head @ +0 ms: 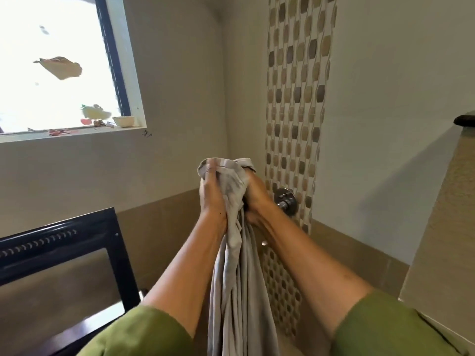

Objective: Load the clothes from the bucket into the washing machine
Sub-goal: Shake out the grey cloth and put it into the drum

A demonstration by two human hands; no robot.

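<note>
A bright window (pixel 56 65) fills the ten o'clock corner, with a small pale bowl (pixel 124 121) on its sill at the lower right end. A vertical mosaic tile strip (pixel 298 98) runs down the wall toward one o'clock. A chrome wall tap (pixel 285 199) juts out beside the strip's foot. A black frame (pixel 77 242) leans at eight o'clock against the beige wall.
</note>
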